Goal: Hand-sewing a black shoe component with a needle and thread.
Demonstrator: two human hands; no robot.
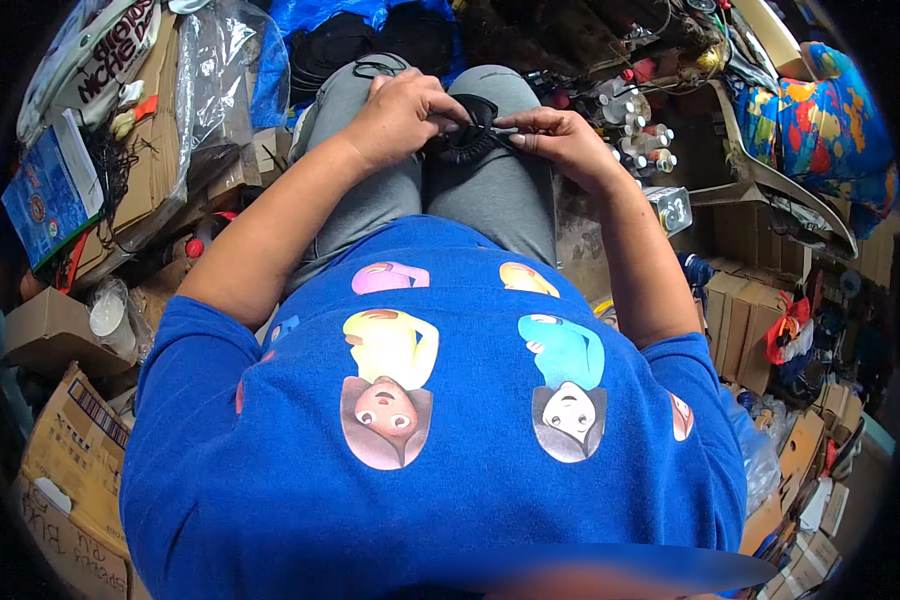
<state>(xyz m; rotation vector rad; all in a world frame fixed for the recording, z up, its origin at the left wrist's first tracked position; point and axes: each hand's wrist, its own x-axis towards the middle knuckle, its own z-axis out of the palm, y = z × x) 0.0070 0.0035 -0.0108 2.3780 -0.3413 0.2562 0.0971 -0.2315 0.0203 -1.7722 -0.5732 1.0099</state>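
Note:
Over my lap, both hands work at a small black gathered cloth piece [462,150], with ruffled edges and what looks like a thin cord. My left hand [402,115] has its fingers curled, the tips pressed at the cloth's upper left side. From the other side, my right hand [570,143] pinches the cloth's right edge between thumb and forefinger. Part of the piece is hidden by the fingers, so its exact kind is unclear. A thin black cord [378,67] lies on my left knee, over the grey trousers [360,220].
Beyond my knees, dark round items [410,40] lie on blue plastic [300,14]. Small clear bottles [638,130] crowd the right, near a colourful bundle [830,130]. Cardboard [152,160], a blue booklet [48,190] and boxes [65,325] are piled at left.

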